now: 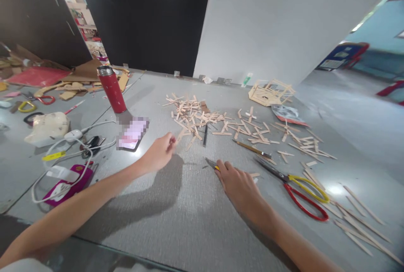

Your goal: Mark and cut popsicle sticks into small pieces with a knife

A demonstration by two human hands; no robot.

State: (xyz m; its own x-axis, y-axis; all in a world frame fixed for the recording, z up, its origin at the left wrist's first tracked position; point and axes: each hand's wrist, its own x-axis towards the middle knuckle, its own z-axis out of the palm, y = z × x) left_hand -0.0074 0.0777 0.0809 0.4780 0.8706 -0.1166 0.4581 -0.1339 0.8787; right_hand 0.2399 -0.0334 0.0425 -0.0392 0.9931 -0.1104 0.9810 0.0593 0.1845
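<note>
My left hand (160,150) is closed in a pinch at the near edge of a loose pile of short wooden sticks (189,114). One thin wooden stick (181,134) meets its fingertips. On the table to the right, my right hand (236,181) wraps over a craft knife (217,167) with a bit of yellow showing; its grey blade points up and left, and the palm hides the rest. Between the hands and the pile lies a dark, slim rod (205,136). A brown-handled pencil-like tool (252,149) rests further right.
Large scissors (288,178) with yellow and red handles lie right of my right hand, near long wood strips (362,225). A small stick frame (268,94) stands at the back. Leftward are a phone (134,133), red flask (112,91), cables and a purple power strip (80,179).
</note>
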